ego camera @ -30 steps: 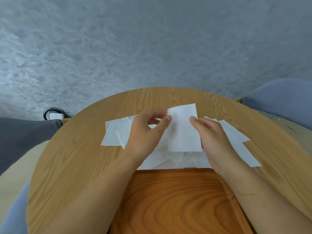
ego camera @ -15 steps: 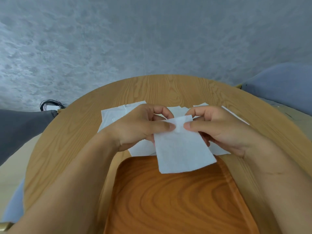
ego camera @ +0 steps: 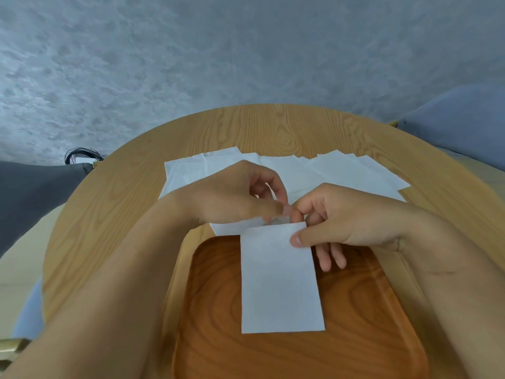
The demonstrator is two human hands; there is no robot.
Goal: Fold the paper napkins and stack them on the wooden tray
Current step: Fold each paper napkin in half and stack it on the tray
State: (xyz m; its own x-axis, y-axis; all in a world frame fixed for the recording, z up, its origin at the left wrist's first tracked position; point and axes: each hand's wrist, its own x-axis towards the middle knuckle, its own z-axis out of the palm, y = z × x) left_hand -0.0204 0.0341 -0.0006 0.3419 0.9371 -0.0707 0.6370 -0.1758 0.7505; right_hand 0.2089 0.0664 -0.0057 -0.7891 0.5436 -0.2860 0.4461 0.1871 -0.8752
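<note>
Pinching the folded napkin (ego camera: 278, 283) by its top corner, the right hand (ego camera: 352, 220) holds it over the wooden tray (ego camera: 369, 324) — the left hand (ego camera: 235, 198) curls close by, gripping anything or not I cannot tell. Dropped from one corner, it could unfold or land crooked.

"What's the big thing at the bottom?"
"A round wooden table (ego camera: 273, 127)."
"And around it?"
"A dark grey seat (ego camera: 32, 192) on the left, black wires (ego camera: 82, 154) just behind it, a blue chair (ego camera: 459, 119) on the right, and a grey floor (ego camera: 218, 50)."
</note>
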